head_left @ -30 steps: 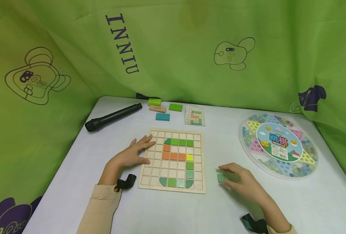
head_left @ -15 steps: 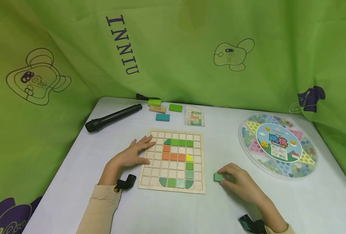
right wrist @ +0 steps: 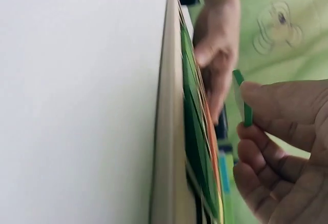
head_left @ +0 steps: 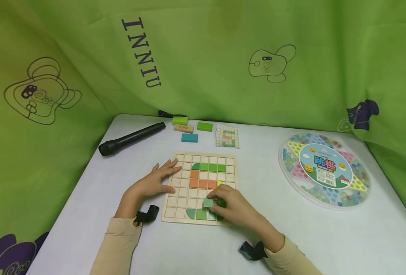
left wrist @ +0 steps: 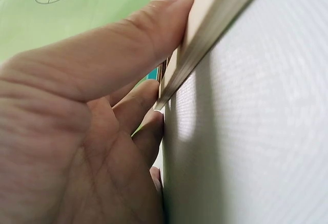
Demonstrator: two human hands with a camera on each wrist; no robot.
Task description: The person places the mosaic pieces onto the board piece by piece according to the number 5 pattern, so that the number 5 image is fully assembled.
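Observation:
A square wooden grid board (head_left: 186, 191) lies on the white table, with green, orange and yellow tiles set in some of its cells. My left hand (head_left: 153, 181) rests on the board's left edge, fingers spread; in the left wrist view the thumb (left wrist: 118, 49) lies against the wooden rim. Over the board's lower right, my right hand (head_left: 235, 204) pinches a green square tile (head_left: 208, 203) between thumb and fingers. The right wrist view shows this tile (right wrist: 243, 98) held edge-on, apart from the board. That hand hides several cells at the lower right.
Behind the board lie several coloured blocks (head_left: 189, 138) and a small pattern card (head_left: 227, 136). A black microphone (head_left: 132, 139) is at the back left. On the right sits a round Chinese checkers box (head_left: 324, 170). Green curtain (head_left: 203, 57) surrounds the table (head_left: 275, 248).
My right hand took hold of the green tile on the table right of the board and carried it left over the board. The left hand has stayed on the board's edge.

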